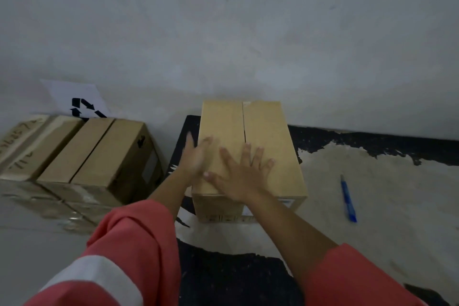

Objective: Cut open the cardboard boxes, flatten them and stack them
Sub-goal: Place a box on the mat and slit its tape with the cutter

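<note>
A closed brown cardboard box (265, 131) stands on the floor in the middle, its top flaps meeting at a centre seam. My right hand (242, 174) lies flat on the near part of its top, fingers spread. My left hand (196, 156), blurred, is at the box's upper left edge with fingers straight. A blue box cutter (348, 200) lies on the floor to the right of the box, apart from both hands.
Two closed cardboard boxes (99, 156) sit side by side on the left against the wall, on top of taped boxes. A white sheet with a recycling symbol (79, 102) leans behind them. The grey wall runs close behind; the floor is patchy black and pale.
</note>
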